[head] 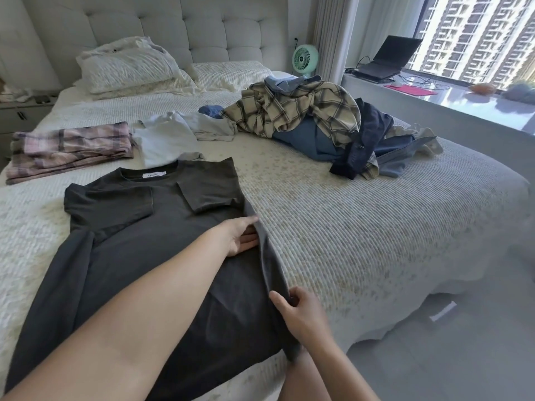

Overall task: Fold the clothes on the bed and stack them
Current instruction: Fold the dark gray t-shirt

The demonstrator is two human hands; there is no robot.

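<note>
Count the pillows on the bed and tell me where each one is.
2 pillows. One puffy pillow leans at the headboard on the left with a second flatter pillow lying to its right. Another may be hidden beneath the puffy one; I cannot tell.

white neck label (152, 175) inside dark T-shirt (139, 244), lettering too small to read
</note>
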